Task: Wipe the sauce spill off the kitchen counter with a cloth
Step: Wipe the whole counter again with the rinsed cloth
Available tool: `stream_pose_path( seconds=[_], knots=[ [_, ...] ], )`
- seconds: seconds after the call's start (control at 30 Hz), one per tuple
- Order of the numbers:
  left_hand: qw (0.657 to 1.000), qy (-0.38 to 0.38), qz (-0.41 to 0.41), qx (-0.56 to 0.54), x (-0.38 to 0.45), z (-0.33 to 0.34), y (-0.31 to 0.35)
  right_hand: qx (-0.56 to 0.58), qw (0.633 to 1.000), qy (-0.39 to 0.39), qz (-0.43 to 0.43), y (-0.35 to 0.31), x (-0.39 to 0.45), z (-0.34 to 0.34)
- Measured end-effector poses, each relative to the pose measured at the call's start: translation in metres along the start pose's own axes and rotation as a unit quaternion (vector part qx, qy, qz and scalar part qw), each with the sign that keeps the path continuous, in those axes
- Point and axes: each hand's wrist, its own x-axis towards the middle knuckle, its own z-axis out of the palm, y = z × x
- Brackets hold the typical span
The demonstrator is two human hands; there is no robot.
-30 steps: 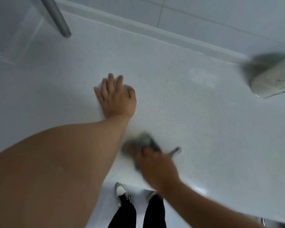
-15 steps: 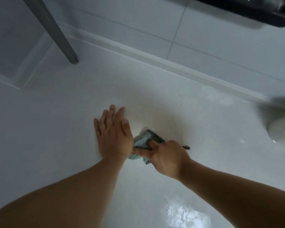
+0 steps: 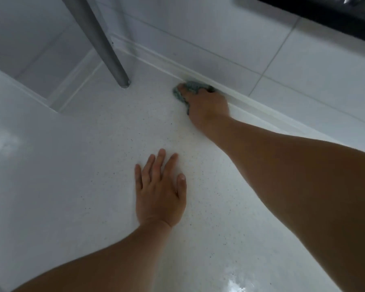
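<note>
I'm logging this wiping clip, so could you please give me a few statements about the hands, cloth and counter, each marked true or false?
1. The right hand presses the cloth at the counter's back edge by the wall. True.
2. The left hand grips a second cloth. False: it lies flat and bare on the counter.
3. The cloth is bright red. False: it is grey-green.
4. A grey metal pole comes down to the left of the cloth. True.
5. The two hands touch. False: they are apart.
</note>
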Motion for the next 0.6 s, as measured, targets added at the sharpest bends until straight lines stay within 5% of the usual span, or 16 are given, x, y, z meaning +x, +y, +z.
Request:
stream_pose_path(
  seconds=[0.23,0.4,0.5,0.6],
  knots=[
    [1.000,-0.016,-0.003,0.007,-0.001,0.000,-0.001,0.021,0.998,0.043,0.037,0.074,-0.079,0.012],
    [1.000,-0.010,-0.001,0.008,-0.001,0.000,-0.001,-0.010,0.980,0.002,0.197,0.143,-0.182,0.007],
    [1.000,-0.009,0.000,0.011,-0.001,-0.001,0.001,0.024,0.961,0.005,0.275,0.131,-0.185,0.006],
    [1.000,-0.015,-0.003,0.010,-0.002,-0.001,0.002,0.030,0.964,0.035,0.262,0.085,-0.154,0.015]
  ],
)
